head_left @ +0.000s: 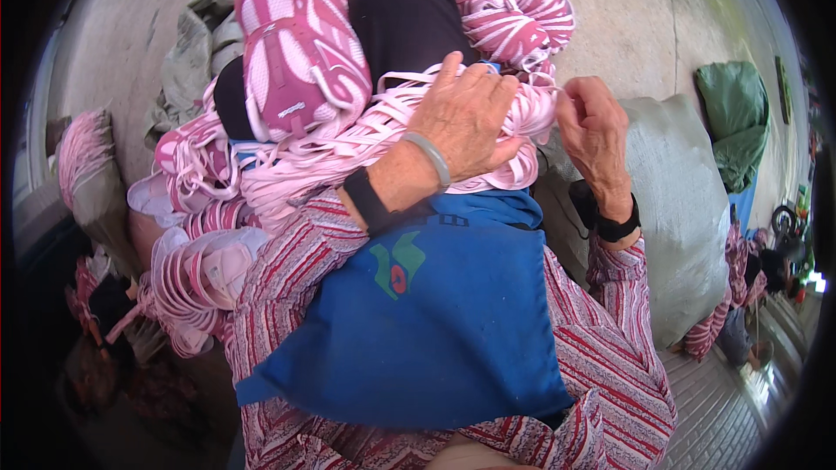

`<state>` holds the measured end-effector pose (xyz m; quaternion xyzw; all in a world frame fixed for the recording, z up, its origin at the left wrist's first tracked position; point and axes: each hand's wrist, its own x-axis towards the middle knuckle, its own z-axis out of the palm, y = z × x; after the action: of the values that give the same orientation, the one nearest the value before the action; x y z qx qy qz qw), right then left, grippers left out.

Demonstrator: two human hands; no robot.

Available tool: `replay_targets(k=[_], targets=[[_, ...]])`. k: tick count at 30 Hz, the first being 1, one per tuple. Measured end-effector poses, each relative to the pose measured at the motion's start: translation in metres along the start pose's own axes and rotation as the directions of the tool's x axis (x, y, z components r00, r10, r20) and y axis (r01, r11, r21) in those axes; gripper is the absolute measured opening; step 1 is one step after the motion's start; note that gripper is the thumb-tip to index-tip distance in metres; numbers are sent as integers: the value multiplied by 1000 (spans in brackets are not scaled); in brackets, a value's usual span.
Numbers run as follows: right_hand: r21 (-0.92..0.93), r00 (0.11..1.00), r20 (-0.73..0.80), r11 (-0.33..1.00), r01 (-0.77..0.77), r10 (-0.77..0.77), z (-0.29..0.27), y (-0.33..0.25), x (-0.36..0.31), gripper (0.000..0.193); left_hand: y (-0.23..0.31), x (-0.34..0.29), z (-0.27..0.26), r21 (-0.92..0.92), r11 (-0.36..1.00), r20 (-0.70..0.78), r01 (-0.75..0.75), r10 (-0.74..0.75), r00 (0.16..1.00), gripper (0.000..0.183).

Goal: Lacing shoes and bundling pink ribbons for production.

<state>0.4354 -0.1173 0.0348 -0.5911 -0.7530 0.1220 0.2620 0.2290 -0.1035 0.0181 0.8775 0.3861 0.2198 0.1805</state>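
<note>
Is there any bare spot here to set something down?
Bare concrete floor lies beyond the pink shoe-upper pile, between it and the green sack. The grey woven sack has a bare top. The lap, under both hands, is crowded.
</note>
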Motion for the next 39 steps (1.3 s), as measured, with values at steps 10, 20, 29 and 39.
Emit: replay_targets(k=[10, 20, 29, 39], targets=[[-268, 684, -622, 717, -643, 381, -125, 164, 47, 27, -3, -5, 6, 37, 999, -61, -17, 19, 998, 58], [-982, 924, -190, -57, -182, 331, -446, 338, 22, 26, -1, 2, 9, 128, 990, -79, -66, 76, 994, 58], [-407, 950, -295, 913, -31, -99, -330, 108, 39, 10, 1, 17, -26, -241, 960, -234, -141, 83, 969, 77], [964, 968, 251, -95, -250, 4, -60, -167, 123, 28, 3, 9, -137, -973, 228, 14, 37, -104, 994, 26]])
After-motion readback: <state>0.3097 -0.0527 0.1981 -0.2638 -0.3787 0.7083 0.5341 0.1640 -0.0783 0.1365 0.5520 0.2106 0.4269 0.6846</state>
